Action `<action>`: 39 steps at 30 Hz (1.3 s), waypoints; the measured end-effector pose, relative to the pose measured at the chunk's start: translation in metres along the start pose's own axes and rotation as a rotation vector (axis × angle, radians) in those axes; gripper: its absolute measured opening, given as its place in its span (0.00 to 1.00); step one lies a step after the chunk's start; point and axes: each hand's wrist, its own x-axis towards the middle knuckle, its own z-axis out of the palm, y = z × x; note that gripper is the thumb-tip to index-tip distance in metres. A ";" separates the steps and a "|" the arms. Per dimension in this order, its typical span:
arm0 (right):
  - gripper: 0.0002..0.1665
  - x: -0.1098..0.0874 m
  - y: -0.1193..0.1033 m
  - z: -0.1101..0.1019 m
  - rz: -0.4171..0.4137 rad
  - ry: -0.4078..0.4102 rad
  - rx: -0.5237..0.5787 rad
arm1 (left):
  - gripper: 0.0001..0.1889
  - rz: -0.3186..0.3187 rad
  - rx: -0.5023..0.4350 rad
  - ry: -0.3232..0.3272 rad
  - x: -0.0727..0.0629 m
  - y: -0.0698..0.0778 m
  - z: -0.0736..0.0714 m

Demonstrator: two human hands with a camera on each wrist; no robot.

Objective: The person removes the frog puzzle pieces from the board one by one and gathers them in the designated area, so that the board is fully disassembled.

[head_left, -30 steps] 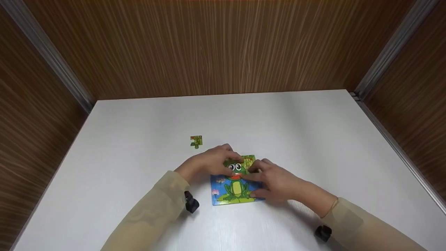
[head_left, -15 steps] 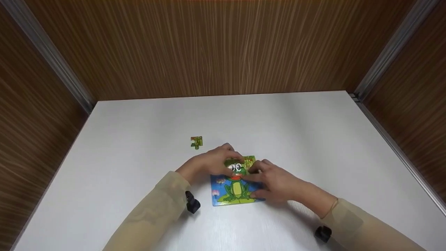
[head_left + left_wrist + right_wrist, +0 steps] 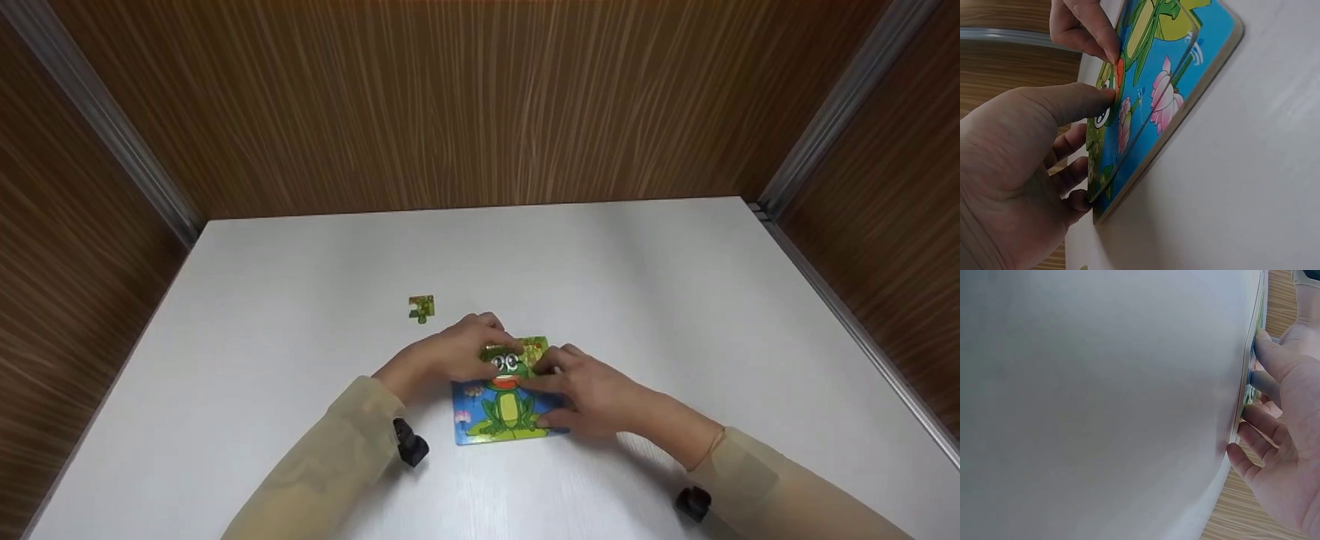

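A frog jigsaw puzzle [image 3: 510, 409] lies flat on the white table, its blue border framing the picture. My left hand [image 3: 457, 350] grips it at the far left: in the left wrist view the thumb [image 3: 1081, 102] sits on the frog's face and the other fingertips meet the far edge. From the right, my right hand [image 3: 596, 394] rests on the puzzle, index finger extended to the frog's mouth, thumb near its foot. Its remaining fingers [image 3: 1261, 430] touch the right edge in the right wrist view. Both hands partly hide the upper puzzle.
One loose green jigsaw piece [image 3: 421, 308] lies on the white table [image 3: 300, 300], beyond my left hand. Brown wood-grain panels [image 3: 480, 105] rise behind the table and on both sides. A small black device [image 3: 411, 442] hangs at my left sleeve, another [image 3: 694, 503] at the right.
Both hands keep the same place on the puzzle, with barely any finger movement. The head view has shifted very slightly.
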 end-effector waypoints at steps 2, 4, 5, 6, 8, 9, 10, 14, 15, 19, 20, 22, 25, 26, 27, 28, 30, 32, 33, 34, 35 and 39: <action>0.35 0.000 0.000 0.000 0.003 -0.003 -0.001 | 0.25 0.001 -0.002 -0.006 -0.001 -0.001 -0.001; 0.35 0.001 -0.001 0.000 0.003 -0.005 0.003 | 0.26 -0.004 -0.006 -0.020 -0.002 -0.001 -0.002; 0.35 0.001 -0.001 0.000 0.002 -0.006 0.005 | 0.27 -0.006 -0.012 -0.026 -0.002 -0.002 -0.003; 0.35 0.001 -0.001 0.000 0.001 -0.006 0.006 | 0.27 -0.004 -0.017 -0.029 -0.003 -0.002 -0.004; 0.35 0.001 -0.002 -0.001 -0.002 -0.003 0.009 | 0.27 -0.004 -0.023 -0.034 -0.003 -0.003 -0.005; 0.35 0.001 -0.002 -0.001 -0.004 -0.001 0.008 | 0.27 0.000 -0.025 -0.036 -0.003 -0.004 -0.006; 0.35 0.001 -0.002 -0.002 -0.006 0.001 0.008 | 0.28 0.008 -0.027 -0.036 -0.004 -0.004 -0.007; 0.35 0.001 -0.002 -0.003 -0.013 0.009 0.001 | 0.28 0.022 -0.027 -0.032 -0.004 -0.004 -0.010; 0.35 0.001 -0.002 -0.003 -0.014 0.011 -0.001 | 0.28 0.027 -0.025 -0.028 -0.004 -0.004 -0.010; 0.34 0.001 -0.001 -0.004 -0.028 0.023 -0.007 | 0.28 0.033 -0.038 -0.001 -0.006 -0.003 -0.009; 0.34 0.001 -0.001 -0.004 -0.033 0.029 -0.007 | 0.28 0.032 -0.044 0.008 -0.006 -0.004 -0.009; 0.34 0.001 -0.001 -0.004 -0.045 0.040 -0.008 | 0.28 0.031 -0.068 0.030 -0.007 -0.004 -0.007; 0.34 0.001 -0.001 -0.003 -0.048 0.044 -0.003 | 0.27 0.028 -0.100 0.058 -0.008 -0.006 -0.004; 0.34 0.001 -0.001 -0.003 -0.046 0.040 -0.004 | 0.26 0.034 -0.106 0.067 -0.008 -0.006 -0.003; 0.34 0.001 -0.001 -0.002 -0.040 0.032 -0.005 | 0.25 0.039 -0.111 0.075 -0.008 -0.006 -0.002; 0.34 0.001 -0.001 -0.002 -0.035 0.025 -0.003 | 0.25 0.045 -0.110 0.082 -0.008 -0.006 -0.001; 0.34 0.000 0.000 -0.001 -0.022 0.010 -0.002 | 0.25 0.062 -0.107 0.097 -0.009 -0.007 0.001; 0.34 0.000 0.000 -0.001 -0.019 0.005 -0.001 | 0.24 0.081 -0.111 0.112 -0.009 -0.007 0.002; 0.34 0.000 0.000 0.000 -0.016 0.005 0.001 | 0.25 0.084 -0.117 0.115 -0.010 -0.008 0.003; 0.34 0.000 0.000 0.000 -0.016 0.006 0.003 | 0.25 0.087 -0.122 0.118 -0.010 -0.008 0.003; 0.34 0.000 0.000 0.000 -0.016 0.006 0.004 | 0.26 0.088 -0.129 0.122 -0.010 -0.008 0.003; 0.35 0.000 0.001 -0.001 -0.012 0.005 0.009 | 0.27 0.067 -0.159 0.134 -0.010 -0.009 0.005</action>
